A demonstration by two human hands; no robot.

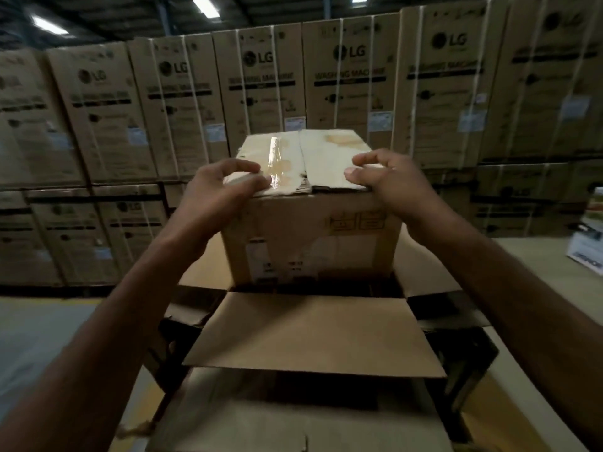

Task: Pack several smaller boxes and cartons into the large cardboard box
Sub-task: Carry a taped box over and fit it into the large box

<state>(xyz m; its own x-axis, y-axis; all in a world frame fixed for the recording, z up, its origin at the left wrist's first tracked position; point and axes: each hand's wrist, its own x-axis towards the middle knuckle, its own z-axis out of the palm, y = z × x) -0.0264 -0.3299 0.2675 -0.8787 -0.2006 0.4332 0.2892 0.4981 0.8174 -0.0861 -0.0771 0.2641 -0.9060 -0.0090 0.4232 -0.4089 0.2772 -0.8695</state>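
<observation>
Now your left hand [215, 187] and right hand [388, 177] curl fingers over taped top edge of smaller box [310, 230], standing half inside large cardboard box [313, 334]. Looks stiff, bulky; glossy tape slippery, so grip bare corners.

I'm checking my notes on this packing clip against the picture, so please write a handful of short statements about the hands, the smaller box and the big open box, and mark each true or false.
1. Both hands grip the near top edge of the smaller box. True: the left hand and right hand hold its near top corners.
2. The smaller box's top flaps stand open. False: they lie closed, with shiny tape along the top.
3. The large cardboard box has its flaps spread open. True.
4. The smaller box sits fully below the large box's rim. False: most of it still stands above the opening.
5. The stacked cartons behind are unmarked. False: they carry LG washing machine print.
</observation>
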